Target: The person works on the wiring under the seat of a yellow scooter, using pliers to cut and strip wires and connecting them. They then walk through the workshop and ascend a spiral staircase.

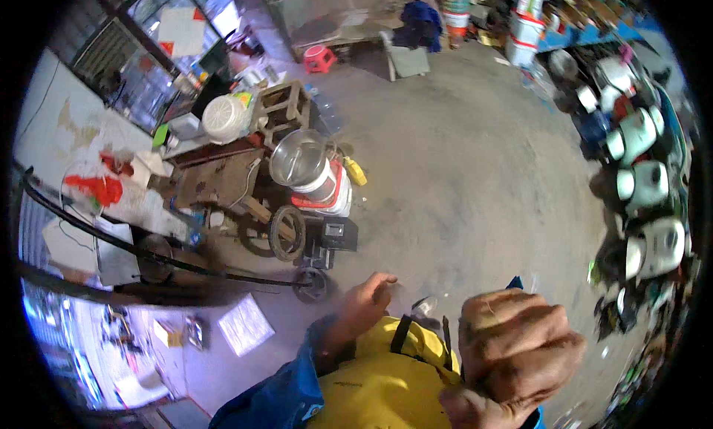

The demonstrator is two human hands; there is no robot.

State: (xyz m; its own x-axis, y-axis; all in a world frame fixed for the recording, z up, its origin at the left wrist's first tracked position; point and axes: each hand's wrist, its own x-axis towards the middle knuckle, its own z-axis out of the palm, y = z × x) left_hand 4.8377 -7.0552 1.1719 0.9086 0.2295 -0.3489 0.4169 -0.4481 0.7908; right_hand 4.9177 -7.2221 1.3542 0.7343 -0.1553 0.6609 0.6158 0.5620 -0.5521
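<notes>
My right hand (521,344) is raised large at the lower right, its fingers curled into a fist. Whatever it may hold is hidden, though a small dark blue tip shows just beyond the knuckles. My left hand (365,304) is lower and to the left, in front of my body, with a finger stretched to the right and nothing visible in it. Blue sleeves cover my arms. A yellow garment (386,388) with dark straps lies over my front, between the two hands. Part of a shoe (425,306) shows on the floor beyond it.
At left, a wooden table (215,180) stands near a metal pot (298,158) on stacked buckets, a tyre (287,233) and a black pole (178,264). Scooters (655,249) line the right side. A red stool (319,59) and a grey chair (406,58) stand farther back.
</notes>
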